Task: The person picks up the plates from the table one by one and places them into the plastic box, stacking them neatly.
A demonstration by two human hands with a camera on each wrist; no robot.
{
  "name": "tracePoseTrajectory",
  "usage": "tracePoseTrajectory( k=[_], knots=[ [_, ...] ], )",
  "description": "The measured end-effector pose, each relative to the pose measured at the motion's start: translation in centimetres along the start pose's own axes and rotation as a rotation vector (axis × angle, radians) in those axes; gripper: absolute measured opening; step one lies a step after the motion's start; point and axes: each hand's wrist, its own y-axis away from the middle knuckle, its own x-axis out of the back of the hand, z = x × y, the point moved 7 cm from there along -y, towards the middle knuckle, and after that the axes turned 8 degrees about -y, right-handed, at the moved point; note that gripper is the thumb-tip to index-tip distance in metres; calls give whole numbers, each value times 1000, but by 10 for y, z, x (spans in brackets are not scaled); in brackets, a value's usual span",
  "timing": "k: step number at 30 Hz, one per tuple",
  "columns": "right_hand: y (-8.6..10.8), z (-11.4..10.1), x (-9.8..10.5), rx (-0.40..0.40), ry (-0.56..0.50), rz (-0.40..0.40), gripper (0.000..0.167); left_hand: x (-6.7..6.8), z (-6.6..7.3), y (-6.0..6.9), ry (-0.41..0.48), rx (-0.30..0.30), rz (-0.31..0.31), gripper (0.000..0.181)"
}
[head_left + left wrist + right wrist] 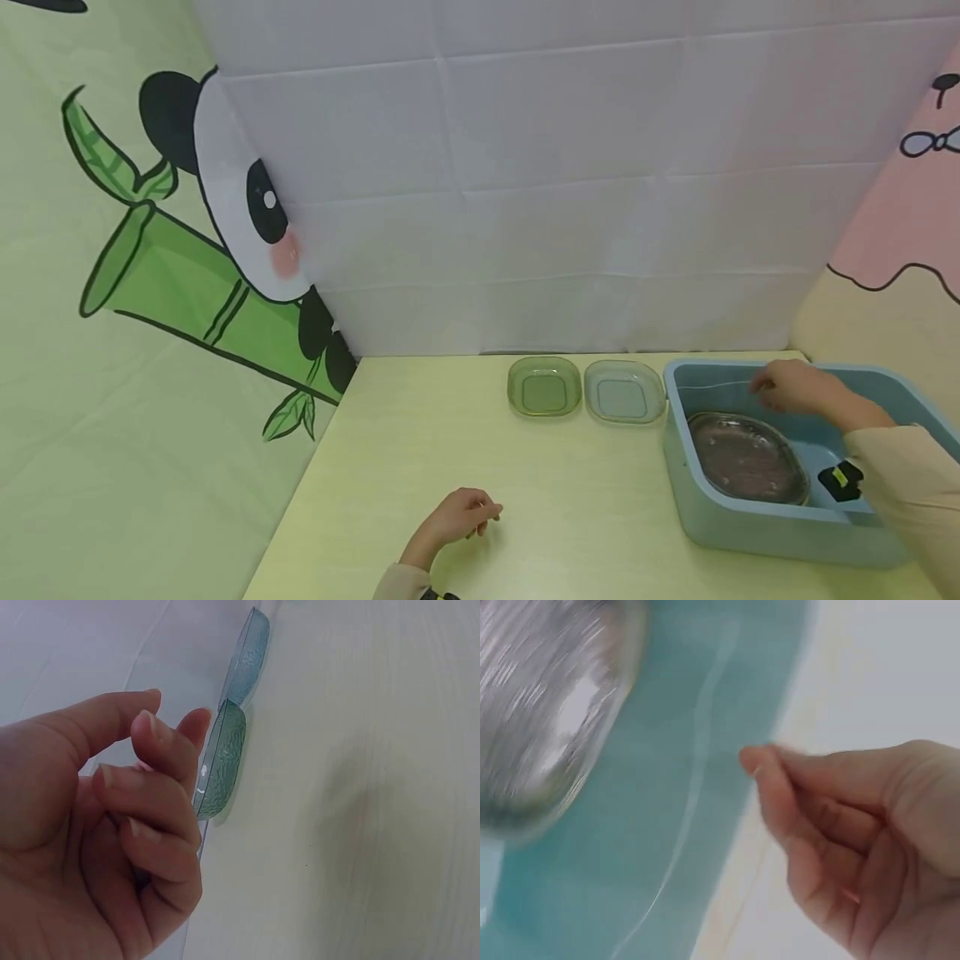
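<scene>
My left hand (463,515) hovers over the table (570,492) with fingers loosely curled and nothing in them. In the left wrist view, a green dish (223,761) and a blue dish (249,660) appear beyond its fingertips. My right hand (806,390) hangs over the back of a blue tub (678,500). Its fingers are loosely bent, the thumb close to the index fingertip, and no object shows between them. Inside the tub lies a clear, greyish-brown-looking dish (746,460), blurred in the right wrist view, apart from the right hand.
Side by side at the table's back edge sit the green dish (544,387) and the blue dish (624,392), left of the tub. A white cloth (555,208) hangs behind the table. A panda-printed cloth (135,433) hangs at the left.
</scene>
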Motion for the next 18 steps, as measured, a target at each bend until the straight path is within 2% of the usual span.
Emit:
tracePoseTrajectory(
  k=[4,10,14,18],
  knots=[
    [13,-19,14,65,-89,164,22,-1,-1,-1,-8,1,-1,32],
    [42,-47,33,36,-189,503,26,-1,-1,-3,-5,2,2,31],
    [69,-64,38,27,-270,796,26,-2,1,-6,-3,-4,4,32],
    [92,-75,33,87,-455,1113,22,-3,6,-10,-2,-17,10,32]
  ],
)
